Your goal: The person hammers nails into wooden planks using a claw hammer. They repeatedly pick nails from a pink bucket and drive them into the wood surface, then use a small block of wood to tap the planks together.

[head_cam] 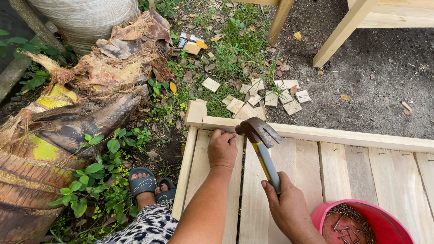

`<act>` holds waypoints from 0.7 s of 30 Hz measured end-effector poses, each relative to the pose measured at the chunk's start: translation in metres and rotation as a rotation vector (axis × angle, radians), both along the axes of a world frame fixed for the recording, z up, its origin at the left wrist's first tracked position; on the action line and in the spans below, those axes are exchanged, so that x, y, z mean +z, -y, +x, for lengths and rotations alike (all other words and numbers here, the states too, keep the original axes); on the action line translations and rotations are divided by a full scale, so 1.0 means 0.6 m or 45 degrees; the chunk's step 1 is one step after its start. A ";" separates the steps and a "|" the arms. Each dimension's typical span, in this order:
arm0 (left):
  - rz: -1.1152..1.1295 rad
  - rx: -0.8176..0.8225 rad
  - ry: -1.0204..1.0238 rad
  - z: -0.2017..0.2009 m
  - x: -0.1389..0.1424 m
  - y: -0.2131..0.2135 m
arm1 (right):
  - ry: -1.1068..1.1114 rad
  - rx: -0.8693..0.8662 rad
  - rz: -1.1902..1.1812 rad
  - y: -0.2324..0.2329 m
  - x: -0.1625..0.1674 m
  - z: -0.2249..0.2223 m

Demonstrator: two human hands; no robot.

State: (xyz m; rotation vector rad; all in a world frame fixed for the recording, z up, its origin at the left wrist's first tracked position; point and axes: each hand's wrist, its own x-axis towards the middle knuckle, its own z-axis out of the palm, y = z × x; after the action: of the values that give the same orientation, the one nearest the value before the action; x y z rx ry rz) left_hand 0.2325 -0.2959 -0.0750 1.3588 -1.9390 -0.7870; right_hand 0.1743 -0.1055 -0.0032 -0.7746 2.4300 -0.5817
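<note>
Head view, looking down: slatted wooden panel (289, 180) of pale boards lying flat on the ground, raised rail along its far edge.

Left hand (222, 149): fingers curled narrow, tips pressed to the slat just beside the rail, apparently pinching a nail upright; the nail itself is too small to tell. Forearm runs straight up from the lower frame.

Right hand (287, 210): closed around the lower grip of a claw hammer (262, 144), yellow-and-grey handle, head poised above the rail, just right of the left fingertips, claw pointing right.

Pink bucket (361, 223) of loose nails sits on the slats at the right wrist.

Judgement: begin with light taps, fingers low on the shank, face square to the nail head, and withdraw the fingers once it stands alone.

Nearby: offcut wood squares (271, 97) on the grass.
</note>
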 end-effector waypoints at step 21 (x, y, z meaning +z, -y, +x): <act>-0.019 -0.456 0.334 0.066 0.033 -0.043 | -0.047 0.133 0.137 0.017 -0.032 -0.013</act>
State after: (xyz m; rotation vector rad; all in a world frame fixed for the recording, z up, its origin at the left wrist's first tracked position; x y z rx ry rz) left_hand 0.2723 -0.2698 -0.0553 1.1668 -2.4336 -0.7845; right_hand 0.1668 -0.1159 -0.0224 -0.8681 2.4151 -0.3960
